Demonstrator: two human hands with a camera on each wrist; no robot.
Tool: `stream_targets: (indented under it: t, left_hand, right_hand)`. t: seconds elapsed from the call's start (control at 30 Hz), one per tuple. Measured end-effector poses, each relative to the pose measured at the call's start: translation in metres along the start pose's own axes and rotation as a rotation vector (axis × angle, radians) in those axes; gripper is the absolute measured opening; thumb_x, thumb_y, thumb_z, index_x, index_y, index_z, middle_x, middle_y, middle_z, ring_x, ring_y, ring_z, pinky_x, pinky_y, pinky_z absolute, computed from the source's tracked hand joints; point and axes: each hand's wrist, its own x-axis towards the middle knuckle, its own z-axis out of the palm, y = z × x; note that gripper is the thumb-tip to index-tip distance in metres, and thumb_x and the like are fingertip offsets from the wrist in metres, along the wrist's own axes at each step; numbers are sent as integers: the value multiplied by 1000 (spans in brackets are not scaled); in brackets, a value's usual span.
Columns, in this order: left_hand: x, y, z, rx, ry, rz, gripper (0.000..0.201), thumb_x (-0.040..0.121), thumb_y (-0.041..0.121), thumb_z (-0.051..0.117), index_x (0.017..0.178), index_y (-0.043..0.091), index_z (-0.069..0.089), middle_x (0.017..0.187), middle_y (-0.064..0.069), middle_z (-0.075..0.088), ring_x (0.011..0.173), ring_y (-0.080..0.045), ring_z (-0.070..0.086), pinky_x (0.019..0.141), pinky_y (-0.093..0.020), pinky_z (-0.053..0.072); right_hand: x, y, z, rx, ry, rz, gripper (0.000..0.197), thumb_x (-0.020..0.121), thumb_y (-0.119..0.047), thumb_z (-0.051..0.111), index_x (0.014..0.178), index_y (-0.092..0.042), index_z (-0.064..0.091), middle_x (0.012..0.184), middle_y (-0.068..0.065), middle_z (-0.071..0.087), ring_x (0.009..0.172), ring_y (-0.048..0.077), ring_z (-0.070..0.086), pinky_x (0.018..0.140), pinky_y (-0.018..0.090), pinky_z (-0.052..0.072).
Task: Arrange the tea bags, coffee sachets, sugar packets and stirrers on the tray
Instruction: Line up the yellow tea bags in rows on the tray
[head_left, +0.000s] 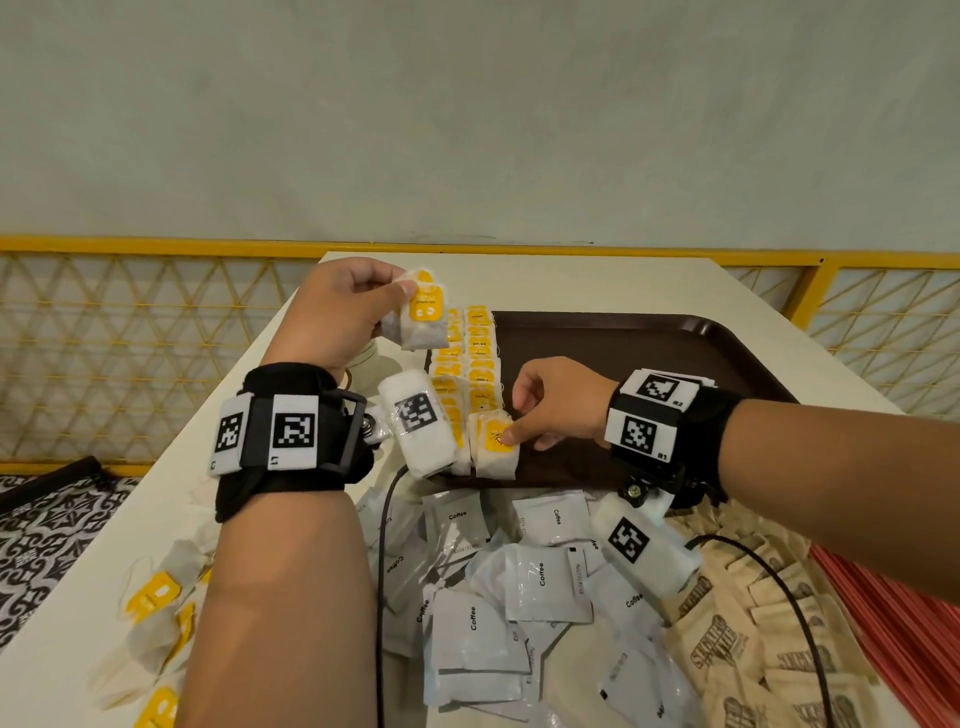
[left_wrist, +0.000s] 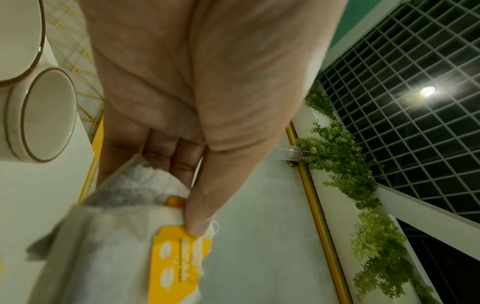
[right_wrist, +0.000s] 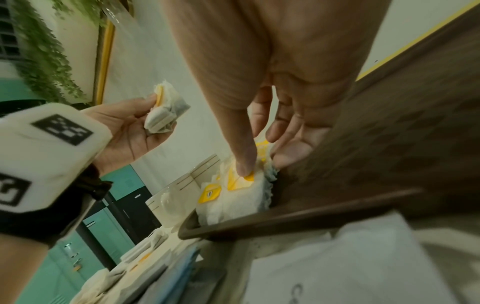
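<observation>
Brown tray (head_left: 649, 353) holds tea bags (head_left: 475, 358) along 9 o'clock. Right hand (head_left: 556, 402) pinches the nearest bag (head_left: 493, 447) at 7 o'clock; left hand (head_left: 332, 312) pinches a bunch (head_left: 423, 317) at 10 o'clock.

The light on my table is soft, even and rather dim. The head view is sharp around the tray (head_left: 649, 343), with faint shadows on it. In my left-wrist view a lamp (left_wrist: 427, 91) flares in streaks, the ceiling grid (left_wrist: 415, 51) curves, and the tea bag (left_wrist: 109, 257) is blurred. My right-wrist view is smeared, tray rim included.
</observation>
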Motion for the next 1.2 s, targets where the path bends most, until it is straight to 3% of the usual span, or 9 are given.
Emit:
stream_targets:
  t: [0.1, 0.2, 0.3, 0.43, 0.57, 0.73, 0.93, 1.2]
  left_hand:
    - [-1, 1, 1, -5, 3, 1, 15, 89, 12, 63, 78, 20, 68, 66, 4, 66, 55, -8, 57, 60, -23, 48]
    - [-1, 1, 3, -16, -1, 1, 14, 90, 10, 62, 79, 18, 68, 60, 8, 65, 49, -5, 56, 58, -21, 48]
    - [-1, 1, 3, -12, -4, 2, 14, 90, 10, 62, 79, 18, 68, 60, 9, 66, 50, -5, 57, 58, -20, 48]
    - [-1, 0, 3, -4, -10, 3, 14, 90, 11, 62, 79, 19, 68, 62, 8, 68, 53, -6, 60, 55, -18, 49]
    - [-1, 0, 4, 2, -19, 2, 14, 90, 10, 62, 79, 18, 67, 63, 7, 68, 54, -6, 61, 54, -17, 49]
    - [-1, 0, 7, -4, -35, 6, 15, 89, 8, 62, 79, 17, 67, 60, 7, 67, 50, -5, 59, 51, -15, 48]
    - [-2, 1, 8, -15, -38, 7, 14, 89, 7, 63, 78, 16, 67, 60, 7, 67, 50, -5, 59, 50, -14, 47]
    - [-2, 1, 7, -24, -39, -1, 14, 89, 6, 62, 79, 16, 67, 58, 9, 67, 49, -2, 59, 48, -13, 45]
  right_hand:
    - [-7, 0, -2, -60, -102, -75, 16, 74, -1, 78, 78, -7, 63, 70, 3, 60, 63, 14, 59, 67, 28, 56]
    - [-9, -2, 0, -142, -158, -126, 9, 76, -2, 76, 83, -6, 71, 73, 5, 64, 67, 15, 60, 69, 25, 54]
    - [-8, -2, 1, -132, -133, -123, 8, 77, -3, 75, 84, -5, 71, 69, 1, 63, 62, 9, 61, 67, 22, 56]
    - [-9, -1, -3, -110, -99, -104, 9, 78, -2, 74, 83, -5, 66, 60, -5, 59, 55, 5, 60, 67, 26, 58]
    - [-14, -6, -9, -156, -222, -133, 7, 82, -8, 72, 87, -9, 67, 65, -2, 62, 59, 6, 60, 62, 20, 54]
    - [-13, -6, -1, -264, -337, -120, 15, 89, -15, 64, 103, -16, 70, 74, -10, 66, 67, 2, 62, 66, 17, 53]
    - [-7, -6, 7, -89, -276, 6, 9, 90, 0, 56, 95, -6, 62, 76, 6, 62, 67, 13, 63, 68, 26, 54]
    - [-10, -13, 1, -76, -364, 29, 22, 90, -3, 59, 113, 0, 61, 83, 8, 64, 71, 13, 63, 75, 26, 55]
